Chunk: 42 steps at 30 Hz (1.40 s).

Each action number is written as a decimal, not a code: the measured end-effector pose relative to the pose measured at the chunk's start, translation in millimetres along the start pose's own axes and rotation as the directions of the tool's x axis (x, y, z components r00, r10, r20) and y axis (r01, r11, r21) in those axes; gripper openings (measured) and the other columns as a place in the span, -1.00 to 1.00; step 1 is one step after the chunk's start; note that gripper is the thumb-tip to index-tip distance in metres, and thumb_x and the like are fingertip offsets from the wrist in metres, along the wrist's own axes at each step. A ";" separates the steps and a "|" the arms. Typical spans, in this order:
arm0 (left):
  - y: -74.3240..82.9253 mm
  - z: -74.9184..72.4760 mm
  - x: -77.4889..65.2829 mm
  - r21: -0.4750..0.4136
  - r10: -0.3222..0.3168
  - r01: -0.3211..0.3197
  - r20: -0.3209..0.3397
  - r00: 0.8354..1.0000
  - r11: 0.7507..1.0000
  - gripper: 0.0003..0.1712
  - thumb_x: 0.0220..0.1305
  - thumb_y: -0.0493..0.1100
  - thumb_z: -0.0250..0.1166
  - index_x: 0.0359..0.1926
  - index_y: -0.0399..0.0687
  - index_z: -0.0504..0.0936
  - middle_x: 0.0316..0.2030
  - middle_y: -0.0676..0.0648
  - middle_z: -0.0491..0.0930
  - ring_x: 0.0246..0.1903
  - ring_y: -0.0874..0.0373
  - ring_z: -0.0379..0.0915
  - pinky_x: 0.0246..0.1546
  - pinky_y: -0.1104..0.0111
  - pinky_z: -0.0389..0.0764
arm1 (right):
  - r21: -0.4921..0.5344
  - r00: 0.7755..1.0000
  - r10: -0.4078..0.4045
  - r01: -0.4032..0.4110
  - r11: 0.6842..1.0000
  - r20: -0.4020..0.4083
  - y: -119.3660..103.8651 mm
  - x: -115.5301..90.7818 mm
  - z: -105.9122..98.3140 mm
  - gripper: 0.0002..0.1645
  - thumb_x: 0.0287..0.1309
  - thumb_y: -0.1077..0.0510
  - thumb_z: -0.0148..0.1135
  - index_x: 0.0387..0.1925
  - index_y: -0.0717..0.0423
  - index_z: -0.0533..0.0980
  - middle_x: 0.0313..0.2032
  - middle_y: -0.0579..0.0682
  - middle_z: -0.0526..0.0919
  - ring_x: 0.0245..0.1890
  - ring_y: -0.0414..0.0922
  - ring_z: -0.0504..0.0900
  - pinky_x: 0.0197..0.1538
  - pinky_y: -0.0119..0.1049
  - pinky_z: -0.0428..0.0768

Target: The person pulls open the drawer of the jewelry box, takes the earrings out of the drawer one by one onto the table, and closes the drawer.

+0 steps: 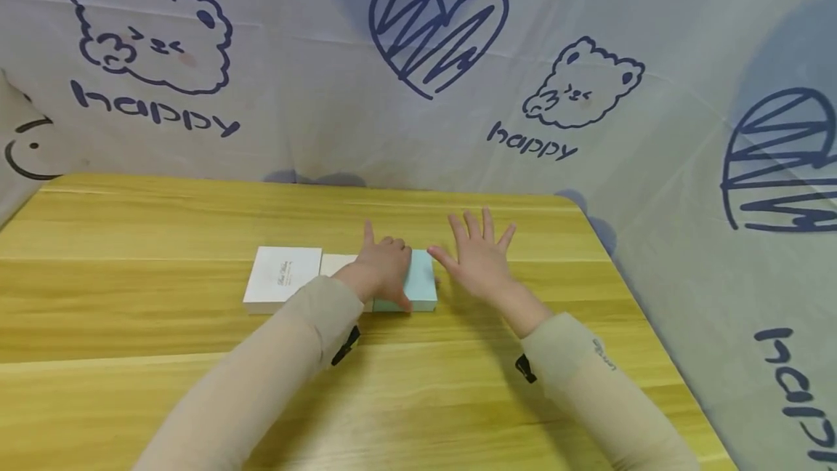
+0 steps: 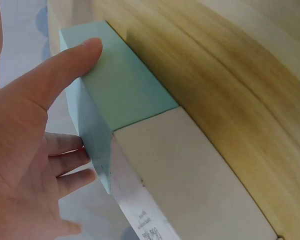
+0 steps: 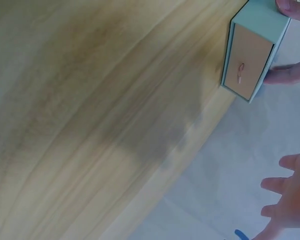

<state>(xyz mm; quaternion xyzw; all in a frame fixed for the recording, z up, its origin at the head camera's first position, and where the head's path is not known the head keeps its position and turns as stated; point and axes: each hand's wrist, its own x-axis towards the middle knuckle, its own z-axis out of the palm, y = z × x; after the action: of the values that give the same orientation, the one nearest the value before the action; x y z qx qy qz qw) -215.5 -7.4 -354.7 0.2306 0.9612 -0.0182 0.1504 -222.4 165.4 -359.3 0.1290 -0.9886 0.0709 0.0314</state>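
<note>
A mint-green drawer box [image 1: 421,282] lies at the right end of a row of boxes. My left hand [image 1: 386,267] grips it from above, with the thumb [image 2: 72,65] on its front side and the fingers reaching over its top. A peach drawer front [image 3: 247,62] with a small pink pull shows at its right end. Against its left side stands a cream box [image 2: 190,170], partly hidden by my left arm in the head view. My right hand [image 1: 480,264] hovers just right of the mint-green box, fingers spread, holding nothing.
At the row's left end is a white box [image 1: 281,275] with small printing on top. The wooden table [image 1: 418,398] has its far edge behind the boxes. A pale cloth [image 1: 294,42] with bear and heart drawings hangs behind and to the right.
</note>
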 end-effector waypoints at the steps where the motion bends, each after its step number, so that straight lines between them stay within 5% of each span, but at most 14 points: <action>1: -0.1 0.1 0.7 -0.012 0.000 0.000 0.002 1.000 1.000 0.17 -0.17 0.37 0.40 0.34 -0.20 0.22 0.33 -0.15 0.26 0.35 -0.07 0.11 0.34 -0.23 -0.30 | -0.002 1.000 -0.001 0.001 1.000 0.000 0.6 -0.2 0.4 -0.14 0.24 -0.38 -0.13 0.38 0.05 0.14 0.39 0.21 0.13 0.44 0.27 -0.19 0.22 0.50 -0.32; 8: -2.6 0.1 3.5 -0.078 -0.003 0.005 0.023 1.000 0.997 0.16 -0.19 0.29 0.46 0.33 -0.22 0.20 0.29 -0.18 0.28 0.30 -0.08 0.18 0.38 -0.06 0.00 | -0.004 0.999 -0.006 0.006 1.000 0.032 5.5 0.3 2.8 -0.43 0.30 -0.21 -0.04 0.12 0.08 0.48 0.25 0.08 0.41 0.37 0.15 0.11 0.27 0.44 -0.24; 15: -0.7 -5.3 6.1 -0.102 0.007 -0.004 0.031 0.999 0.995 0.12 -0.21 0.23 0.49 0.28 -0.25 0.23 0.18 -0.18 0.36 0.17 -0.02 0.31 0.21 0.15 0.38 | 0.078 0.990 -0.002 -0.009 0.997 0.138 9.3 5.5 8.2 -0.67 0.25 0.02 0.14 -0.03 0.06 0.60 0.01 0.01 0.64 0.14 0.09 0.40 0.21 0.25 0.11; 26: 1.4 -7.8 6.1 -0.140 -0.002 0.011 0.068 0.998 0.990 0.10 -0.19 0.17 0.51 0.28 -0.24 0.19 0.19 -0.18 0.32 0.18 -0.03 0.26 0.17 0.17 0.41 | 0.162 0.942 -0.035 -0.021 0.987 0.334 6.9 16.7 21.4 -0.72 0.26 0.07 0.11 -0.10 0.06 0.64 -0.09 -0.02 0.70 0.09 0.01 0.56 0.29 0.38 -0.01; 33: 2.7 -7.9 7.0 -0.125 -0.004 0.013 0.070 0.998 0.992 0.09 -0.20 0.17 0.51 0.27 -0.24 0.20 0.15 -0.17 0.33 0.12 0.00 0.28 0.12 0.20 0.44 | 0.184 0.931 -0.021 -0.050 0.982 0.364 4.7 17.8 22.5 -0.72 0.28 0.09 0.09 -0.13 0.08 0.65 -0.16 -0.01 0.72 0.04 0.02 0.58 0.29 0.34 0.05; 42: 2.4 -8.9 7.7 -0.089 -0.007 0.015 0.091 0.996 0.996 0.10 -0.18 0.20 0.49 0.28 -0.24 0.17 0.16 -0.18 0.32 0.14 -0.01 0.27 0.13 0.21 0.45 | 0.180 0.916 -0.045 -0.030 0.983 0.399 1.7 20.2 22.6 -0.76 0.28 0.14 0.05 -0.36 0.10 0.63 -0.47 -0.07 0.62 -0.39 -0.13 0.49 0.17 0.16 0.32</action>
<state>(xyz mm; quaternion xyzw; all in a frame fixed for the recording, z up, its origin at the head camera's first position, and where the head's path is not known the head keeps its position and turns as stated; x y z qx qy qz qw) -223.4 -1.0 -348.4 0.2173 0.9545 0.0138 0.2040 -243.3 158.6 -380.3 0.1472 -0.9628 0.1330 -0.1835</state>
